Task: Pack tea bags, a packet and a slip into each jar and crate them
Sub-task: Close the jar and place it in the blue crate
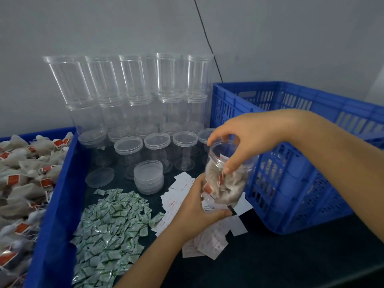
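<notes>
Lying on dark table (270,256) by grey wall (104,28): packets (112,231), slips (180,194)

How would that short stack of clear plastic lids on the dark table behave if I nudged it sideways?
The stack of clear plastic lids would probably slide easily; the lids look thin and light. It may shear apart, since the lids already sit slightly offset and seem merely nested. A freed lid might roll, being round, though the single loose lid beside it lies flat.
</notes>
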### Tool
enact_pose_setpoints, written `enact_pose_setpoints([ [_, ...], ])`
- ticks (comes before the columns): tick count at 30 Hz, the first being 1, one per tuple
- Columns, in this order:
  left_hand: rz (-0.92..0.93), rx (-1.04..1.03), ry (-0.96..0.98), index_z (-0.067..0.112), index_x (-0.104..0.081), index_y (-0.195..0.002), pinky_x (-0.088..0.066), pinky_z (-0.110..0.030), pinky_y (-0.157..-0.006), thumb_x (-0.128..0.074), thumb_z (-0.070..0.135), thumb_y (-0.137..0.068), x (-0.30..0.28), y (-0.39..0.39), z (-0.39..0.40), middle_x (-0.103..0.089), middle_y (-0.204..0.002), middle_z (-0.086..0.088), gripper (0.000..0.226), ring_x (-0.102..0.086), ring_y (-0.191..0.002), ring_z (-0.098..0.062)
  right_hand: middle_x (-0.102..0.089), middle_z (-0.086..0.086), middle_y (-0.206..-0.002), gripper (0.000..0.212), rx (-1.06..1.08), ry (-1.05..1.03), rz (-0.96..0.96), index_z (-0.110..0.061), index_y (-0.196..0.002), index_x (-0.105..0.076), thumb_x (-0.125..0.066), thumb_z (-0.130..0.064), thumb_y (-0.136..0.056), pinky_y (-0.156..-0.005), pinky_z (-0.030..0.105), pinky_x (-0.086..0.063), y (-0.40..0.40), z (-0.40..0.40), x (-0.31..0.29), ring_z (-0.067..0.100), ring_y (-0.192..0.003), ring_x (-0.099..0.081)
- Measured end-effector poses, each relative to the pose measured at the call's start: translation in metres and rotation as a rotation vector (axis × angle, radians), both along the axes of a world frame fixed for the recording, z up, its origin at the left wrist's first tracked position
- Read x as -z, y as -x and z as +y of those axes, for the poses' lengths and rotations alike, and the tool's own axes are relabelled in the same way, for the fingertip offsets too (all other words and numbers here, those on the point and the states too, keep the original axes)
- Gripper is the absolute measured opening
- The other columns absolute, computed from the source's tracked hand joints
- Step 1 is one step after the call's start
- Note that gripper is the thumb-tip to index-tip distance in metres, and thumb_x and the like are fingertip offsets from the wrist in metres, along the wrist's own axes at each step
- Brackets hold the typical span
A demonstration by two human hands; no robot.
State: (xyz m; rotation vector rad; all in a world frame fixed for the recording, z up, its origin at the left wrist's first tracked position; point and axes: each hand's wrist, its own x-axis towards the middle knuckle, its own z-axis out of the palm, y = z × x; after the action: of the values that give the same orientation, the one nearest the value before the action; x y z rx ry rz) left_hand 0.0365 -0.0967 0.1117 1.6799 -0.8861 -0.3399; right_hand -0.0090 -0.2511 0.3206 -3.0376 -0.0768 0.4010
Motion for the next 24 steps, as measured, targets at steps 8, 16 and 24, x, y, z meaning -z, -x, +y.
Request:
enact_pose_setpoints([
  [8, -0.084, -0.026, -0.121, 0.042, -0.018, -0.144, -0.039, -0.004, -0.082, -0.067, 0.053, -0.077, -0.004, -0.007, -0.017, -0.043, -0.124, 0.033, 0.084, -0.042, -0.115, 0.015, -0.06, -0.012, -0.112, 0.056, 0.241, -0.333, -0.435, -0.06, -0.094, -0.057, -0.069, -0.07, -0.041, -0.066, 0.025, -0.049, 0.033, -0.048, -0.093, 0.01, -0.095, -0.061],
  [16, -0.238, 0.001, -0.209, 0.036, -0.027, -0.143, -0.037, -0.008, -0.084, -0.063, 0.043, -0.087, -0.018, -0.011, -0.041, -0.046, -0.124, 0.02, 0.067, -0.045, -0.113, 0.004, -0.053, 0.006, -0.119, 0.076, 0.701, 0.022, -0.595, -0.033, -0.13, -0.056, -0.083, -0.058, -0.065, -0.067, 0.031, -0.05, 0.021, -0.171, -0.084, 0.026, -0.087, -0.058],
  [24, -0.264, 0.004, -0.182, 0.034, -0.031, -0.143, -0.037, -0.018, -0.096, -0.063, 0.041, -0.087, -0.026, -0.007, -0.065, -0.047, -0.125, 0.018, 0.065, -0.046, -0.116, -0.001, -0.04, 0.006, -0.149, 0.066, 0.744, 0.146, 0.061, -0.019, -0.143, -0.046, -0.078, -0.029, -0.086, -0.074, 0.044, -0.057, 0.022, -0.208, -0.004, 0.033, -0.126, -0.049],
])
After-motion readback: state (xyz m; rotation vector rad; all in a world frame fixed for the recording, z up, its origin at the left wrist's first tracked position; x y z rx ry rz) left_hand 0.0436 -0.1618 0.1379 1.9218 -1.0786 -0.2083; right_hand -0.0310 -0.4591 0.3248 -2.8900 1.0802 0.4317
